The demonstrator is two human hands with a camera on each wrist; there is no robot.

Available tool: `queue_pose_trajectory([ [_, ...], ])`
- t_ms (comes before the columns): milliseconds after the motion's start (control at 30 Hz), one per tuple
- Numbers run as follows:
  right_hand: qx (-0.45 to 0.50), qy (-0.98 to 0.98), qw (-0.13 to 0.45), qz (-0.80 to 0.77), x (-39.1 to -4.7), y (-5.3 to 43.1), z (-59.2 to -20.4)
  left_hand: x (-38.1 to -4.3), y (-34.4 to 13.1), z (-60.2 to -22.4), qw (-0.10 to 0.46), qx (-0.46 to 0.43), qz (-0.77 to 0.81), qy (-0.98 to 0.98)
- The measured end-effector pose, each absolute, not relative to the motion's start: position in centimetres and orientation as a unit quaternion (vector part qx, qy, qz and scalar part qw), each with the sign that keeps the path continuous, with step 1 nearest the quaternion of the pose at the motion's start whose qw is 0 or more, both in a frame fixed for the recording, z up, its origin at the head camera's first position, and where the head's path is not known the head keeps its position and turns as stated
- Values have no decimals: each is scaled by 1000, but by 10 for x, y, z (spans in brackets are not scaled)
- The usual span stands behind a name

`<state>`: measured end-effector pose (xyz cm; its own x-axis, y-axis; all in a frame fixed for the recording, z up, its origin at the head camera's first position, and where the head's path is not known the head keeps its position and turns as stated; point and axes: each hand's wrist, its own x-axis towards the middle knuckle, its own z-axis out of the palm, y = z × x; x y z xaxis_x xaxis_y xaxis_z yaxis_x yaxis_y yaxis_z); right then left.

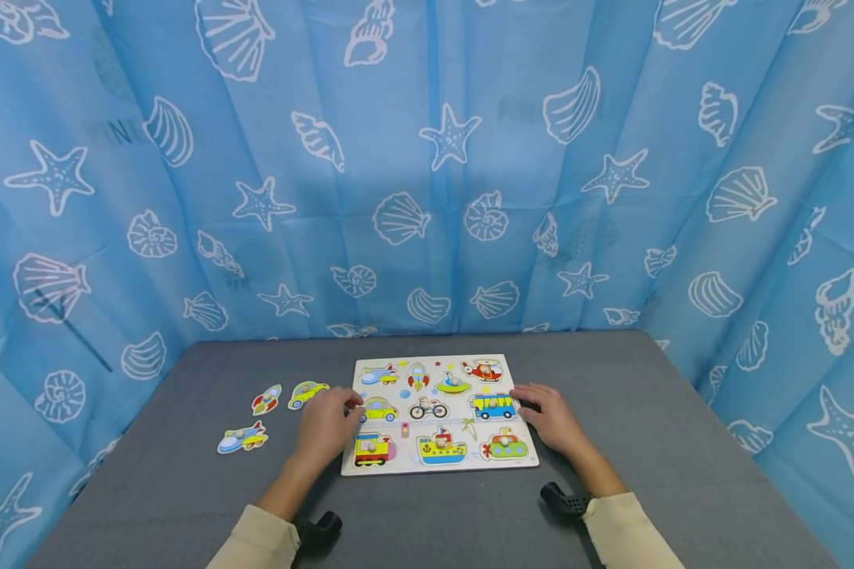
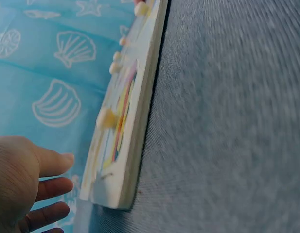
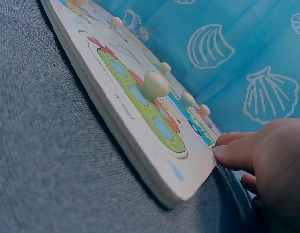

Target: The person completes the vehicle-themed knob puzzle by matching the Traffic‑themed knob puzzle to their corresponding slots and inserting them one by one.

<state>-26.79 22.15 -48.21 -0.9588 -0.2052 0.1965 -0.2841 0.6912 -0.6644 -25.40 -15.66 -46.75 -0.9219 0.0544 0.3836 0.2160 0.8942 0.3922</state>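
So the wooden puzzle board [image 1: 416, 425] is lying flat on the grey table [image 1: 626, 395], sitting right between the two hands; left hand [image 1: 327, 419] is hovering at its left edge, fingers spreading apart and gripping nothing; right hand [image 1: 551, 419] is touching the right edge near the bus piece [image 1: 494, 406], fingers loosely extending, not clamping anything as far as I'm seeing; meanwhile a rocket piece [image 1: 266, 400], car piece [image 1: 307, 393] and plane piece [image 1: 243, 438] are lying loose on the left.
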Motion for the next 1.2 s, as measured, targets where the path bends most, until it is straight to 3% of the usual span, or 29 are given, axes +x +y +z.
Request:
queue_pose_trajectory([
  [733, 128, -919, 50, 370, -269, 220, -482, -275, -191, -480, 186, 3, -245, -951],
  [1200, 130, -921, 47, 365, -268, 221, -481, -280, -210, -480, 216, 30, -261, -941],
])
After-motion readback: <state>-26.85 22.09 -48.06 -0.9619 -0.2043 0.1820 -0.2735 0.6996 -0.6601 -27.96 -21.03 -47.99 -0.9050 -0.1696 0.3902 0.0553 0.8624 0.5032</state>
